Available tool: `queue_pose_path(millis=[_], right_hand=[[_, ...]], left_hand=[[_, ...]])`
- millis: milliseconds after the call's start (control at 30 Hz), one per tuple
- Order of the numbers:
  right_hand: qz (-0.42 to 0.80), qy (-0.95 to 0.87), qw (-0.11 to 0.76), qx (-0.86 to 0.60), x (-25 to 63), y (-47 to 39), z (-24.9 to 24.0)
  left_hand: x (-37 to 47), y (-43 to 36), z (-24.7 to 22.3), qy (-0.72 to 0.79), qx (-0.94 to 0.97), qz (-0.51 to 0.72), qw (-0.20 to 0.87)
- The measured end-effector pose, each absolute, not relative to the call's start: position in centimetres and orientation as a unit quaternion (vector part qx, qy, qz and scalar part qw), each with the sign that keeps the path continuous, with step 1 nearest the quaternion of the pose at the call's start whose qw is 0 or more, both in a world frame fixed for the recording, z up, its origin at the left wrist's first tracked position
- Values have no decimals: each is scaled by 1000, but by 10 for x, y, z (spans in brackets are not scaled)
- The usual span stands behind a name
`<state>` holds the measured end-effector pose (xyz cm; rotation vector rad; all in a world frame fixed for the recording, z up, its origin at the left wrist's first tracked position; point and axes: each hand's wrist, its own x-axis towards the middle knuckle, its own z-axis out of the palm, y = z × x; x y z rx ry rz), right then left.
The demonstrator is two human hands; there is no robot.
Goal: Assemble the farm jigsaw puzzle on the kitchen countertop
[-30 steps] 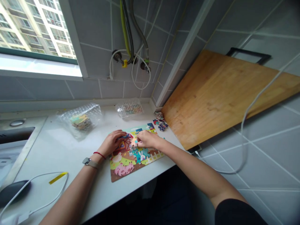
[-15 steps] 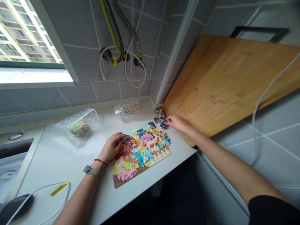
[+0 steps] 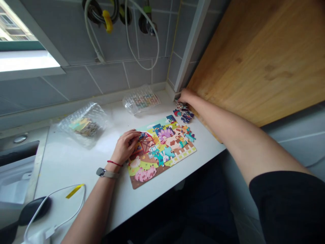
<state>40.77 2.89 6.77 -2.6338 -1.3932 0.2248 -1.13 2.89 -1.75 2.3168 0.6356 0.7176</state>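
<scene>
A farm-picture jigsaw puzzle (image 3: 175, 141) lies on the white counter, partly covered with pieces showing a barn, a cow, a pig and a rabbit. My left hand (image 3: 126, 144) rests on its upper left corner by the red barn, fingers lightly bent and lying on the surface. At the corner against the wooden board, my right hand (image 3: 186, 96) reaches down, fingers bent together at a pile of loose puzzle pieces (image 3: 182, 105). What its fingertips hold, if anything, is hidden. Dark blue pieces (image 3: 187, 117) and a few teal and orange pieces (image 3: 189, 134) lie nearer to me.
Two clear plastic bags stand behind: one with puzzle pieces (image 3: 85, 126), one with a patterned sheet or pieces (image 3: 142, 100). A large wooden board (image 3: 254, 64) leans at the right. A sink (image 3: 20, 162), white cable (image 3: 83, 200) and black object (image 3: 34, 210) are at left.
My right hand has moved from the dark blue pieces farther back into the corner pile. My left hand stays on the puzzle. The view has tilted down and closer.
</scene>
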Motion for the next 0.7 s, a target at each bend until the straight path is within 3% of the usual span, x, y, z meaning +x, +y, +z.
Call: queue_pose_path(millis=[100, 267, 533, 700], right_hand=[[81, -400, 8, -913, 403, 37, 70], [101, -399, 30, -911, 400, 30, 79], [53, -474, 164, -864, 390, -33, 85], [142, -593, 277, -742, 314, -142, 70]], left_hand=[[-12, 29, -18, 246, 876, 269, 315], [-11, 28, -18, 247, 878, 269, 311], [-11, 27, -18, 247, 883, 260, 302], [-8, 25, -16, 243, 895, 286, 240]])
